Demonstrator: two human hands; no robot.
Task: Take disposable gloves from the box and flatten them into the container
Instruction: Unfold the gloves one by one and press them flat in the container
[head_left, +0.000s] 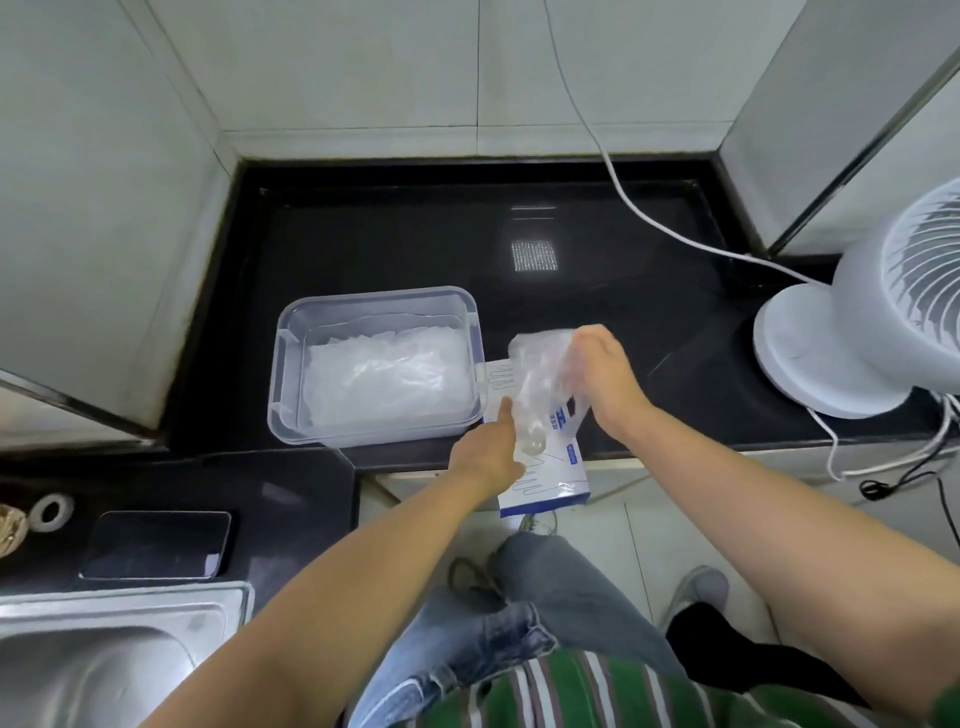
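Black stone countertop (597, 301) set into a corner of pale tiled walls (353, 67). Clear plastic container (280, 374) standing open-topped on the left part of that surface, near the front edge. Inside it, a layer of translucent flattened gloves (384, 379) covering most of the floor. Just right of the container, close against its wall: white and blue glove box (550, 483), lying flat, near end overhanging the counter edge. Single clear glove (540, 379) held up above the box, crumpled at the top, lower end hanging down to the box top. Right hand (605, 374) raised over the counter, fingers curled round the upper end of the glove and gripping it. Left hand (491, 457) low at the left side of the box, forefinger stretched forward along the left edge of the glove; other fingers hidden, so any hold on glove or box not determinable. Noted elsewhere: white fan (857, 322) at the right end of the counter, white cable (649, 218) running from it up the back wall; dark phone (156, 543) face up on a lower black ledge at left, roll of tape (51, 512) just beside it, steel sink (104, 654) nearer the viewer
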